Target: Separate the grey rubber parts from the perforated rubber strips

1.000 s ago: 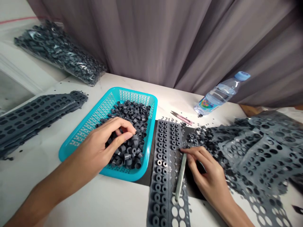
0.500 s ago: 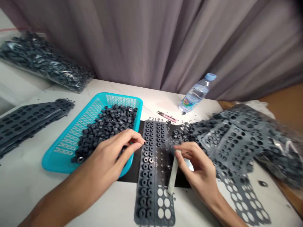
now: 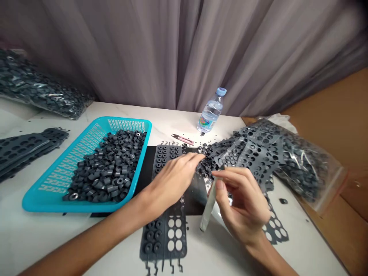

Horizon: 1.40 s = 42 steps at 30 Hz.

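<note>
My left hand (image 3: 175, 180) reaches across a dark grey rubber sheet (image 3: 164, 257) of moulded rings, covering its middle. Its fingertips are pinched together above a heap of small dark scraps (image 3: 205, 159); anything between them is hidden. My right hand (image 3: 244, 205) is closed around a pale, flat, wrapped stick (image 3: 208, 209), slanting down to the left beside the sheet. The sheet has rings still seated in its left columns and several empty round holes at its near right. Part of it lies over a black mat (image 3: 195, 197).
Left of the sheet stands a turquoise basket (image 3: 83, 207) of loose black rings. Pink-handled snips (image 3: 184, 140) and a water bottle (image 3: 211, 113) are behind. Punched sheets (image 3: 241, 153) and a filled plastic bag (image 3: 304, 168) lie right; stacked sheets (image 3: 25, 151) and another bag (image 3: 51, 92) left.
My left hand has moved right, from beside the basket across the sheet to the scraps. My right hand keeps hold of the stick. The whole view has swung to the right.
</note>
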{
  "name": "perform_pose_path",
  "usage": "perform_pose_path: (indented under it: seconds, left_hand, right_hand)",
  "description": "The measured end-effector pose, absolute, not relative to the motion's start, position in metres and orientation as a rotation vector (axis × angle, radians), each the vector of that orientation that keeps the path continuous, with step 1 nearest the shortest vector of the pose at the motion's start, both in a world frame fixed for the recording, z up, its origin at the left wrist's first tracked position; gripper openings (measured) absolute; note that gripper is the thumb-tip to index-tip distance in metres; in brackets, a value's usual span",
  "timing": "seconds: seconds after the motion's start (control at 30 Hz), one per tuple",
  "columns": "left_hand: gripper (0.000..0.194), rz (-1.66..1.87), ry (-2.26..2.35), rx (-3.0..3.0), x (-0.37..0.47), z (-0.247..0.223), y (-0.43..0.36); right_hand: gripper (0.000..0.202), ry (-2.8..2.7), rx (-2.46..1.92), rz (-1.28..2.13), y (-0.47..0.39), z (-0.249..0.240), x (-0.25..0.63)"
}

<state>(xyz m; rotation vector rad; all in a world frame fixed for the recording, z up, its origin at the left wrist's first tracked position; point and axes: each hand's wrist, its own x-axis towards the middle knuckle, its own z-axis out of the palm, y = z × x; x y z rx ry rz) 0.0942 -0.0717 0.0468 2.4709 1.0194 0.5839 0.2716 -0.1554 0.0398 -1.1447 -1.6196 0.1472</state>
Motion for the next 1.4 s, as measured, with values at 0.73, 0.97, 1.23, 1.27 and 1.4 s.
perform_pose_path:
  seconds: [0.73,0.97,1.23,1.27,1.4]
  left_hand:
    - [0.044,0.620,1.663,2.771,-0.079,0.024,-0.029]
    - [0.026,0.607,1.252,2.701,-0.013,0.024,-0.054]
    - [0.020,0.591,1.022,2.449,0.022,0.002,-0.070]
    - [0.024,0.594,1.027,2.447,0.021,0.001,-0.069]
    - [0.028,0.605,1.039,2.475,0.021,0.000,-0.065]
  right_hand:
    - [0.008,-1.834,-1.390,0.160,-0.124,0.007,0.277]
    - [0.020,-1.579,-1.352,0.994,-0.123,0.003,0.263]
    - [0.016,-1.431,-1.239,1.291,-0.095,0.004,0.254]
    - [0.014,-1.429,-1.229,1.305,-0.092,0.004,0.253]
    - [0.008,-1.438,-1.217,1.342,-0.089,-0.001,0.249]
